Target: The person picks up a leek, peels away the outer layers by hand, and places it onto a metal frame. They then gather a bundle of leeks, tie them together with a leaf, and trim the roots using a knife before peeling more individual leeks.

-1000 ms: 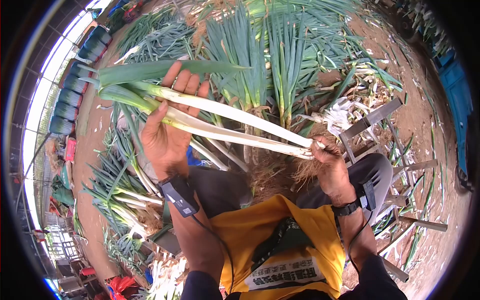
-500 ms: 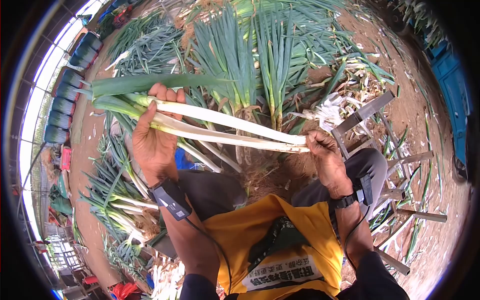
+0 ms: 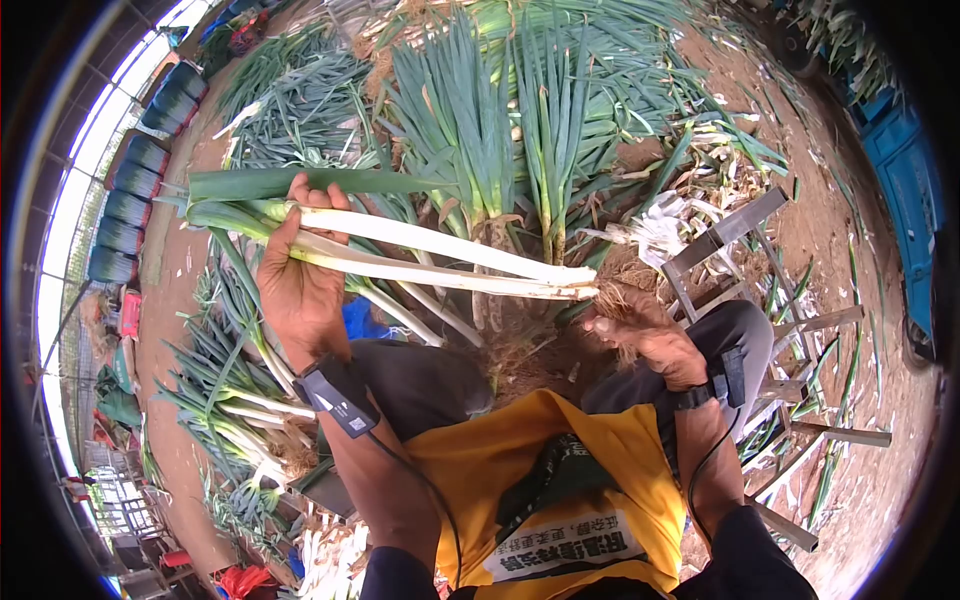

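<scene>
My left hand (image 3: pixel 305 275) is closed around the green onions (image 3: pixel 440 236), near where their green tops begin. Two long white shafts stretch right from it, tilted slightly downward, with a broad green leaf lying along the top. At their right ends is a tuft of brown, hair-like roots (image 3: pixel 628 285). My right hand (image 3: pixel 650 338) is just below and beside this tuft, fingers curled. What those fingers hold is hidden and slightly blurred. Behind the shafts, more green onions (image 3: pixel 455 130) stand upright with soil about their roots.
Piles of green onions (image 3: pixel 300 100) lie at the back and left (image 3: pixel 235 400). A metal frame (image 3: pixel 730 235) stands by my right knee, near peeled scraps (image 3: pixel 660 220). Blue crates (image 3: pixel 900 190) are at far right, and wrapped bundles (image 3: pixel 128 210) line the left.
My right hand has come off the shafts' ends and moved slightly down. Brown roots now show there. My left hand still holds the green onions, shifted slightly left.
</scene>
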The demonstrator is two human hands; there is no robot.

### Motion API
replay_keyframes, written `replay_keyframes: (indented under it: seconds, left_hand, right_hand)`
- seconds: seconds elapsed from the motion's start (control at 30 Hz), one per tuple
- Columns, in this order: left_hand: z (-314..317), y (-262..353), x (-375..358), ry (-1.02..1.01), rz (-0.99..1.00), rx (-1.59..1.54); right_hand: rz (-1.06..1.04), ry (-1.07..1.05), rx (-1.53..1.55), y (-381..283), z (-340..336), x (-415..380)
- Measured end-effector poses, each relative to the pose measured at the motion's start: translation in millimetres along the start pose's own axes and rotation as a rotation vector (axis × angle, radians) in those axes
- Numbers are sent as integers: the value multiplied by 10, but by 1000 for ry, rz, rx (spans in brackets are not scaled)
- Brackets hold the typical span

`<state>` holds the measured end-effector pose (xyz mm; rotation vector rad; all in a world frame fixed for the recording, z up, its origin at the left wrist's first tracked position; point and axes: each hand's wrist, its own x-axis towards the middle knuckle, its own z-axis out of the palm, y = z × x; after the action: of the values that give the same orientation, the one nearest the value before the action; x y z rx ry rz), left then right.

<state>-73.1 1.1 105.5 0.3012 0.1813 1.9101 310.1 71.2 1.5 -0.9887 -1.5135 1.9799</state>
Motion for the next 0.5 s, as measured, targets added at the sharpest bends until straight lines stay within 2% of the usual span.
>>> replay_keyframes:
  seconds: [0.03,0.07,0.17,0.2,0.3,0.37,0.43,0.47,0.5]
  left_hand:
    - [-7,11,-1,4,5,1]
    - [-14,17,-1,8,10,0]
    - [-72,46,9,62,5,-18]
    - [-88,55,15,89,2,-25]
    - [-77,-3,35,281,126,72]
    - [-49,-45,45,341,163,108]
    - [-15,-88,47,404,201,131]
    - [10,-107,51,435,221,135]
    - [22,-112,56,466,240,139]
  right_hand:
    - [-18,-19,-156,65,-31,40]
    - [-17,14,-167,207,-56,75]
    - [-222,376,-868,554,-89,147]
    - [-305,356,-1001,587,-179,136]
    - [-75,251,-999,686,-264,160]
    - [69,189,-966,364,-163,106]
    - [-81,269,-913,245,-89,96]
    - [-302,376,-872,285,-59,106]
    - [-415,465,-850,246,-33,104]
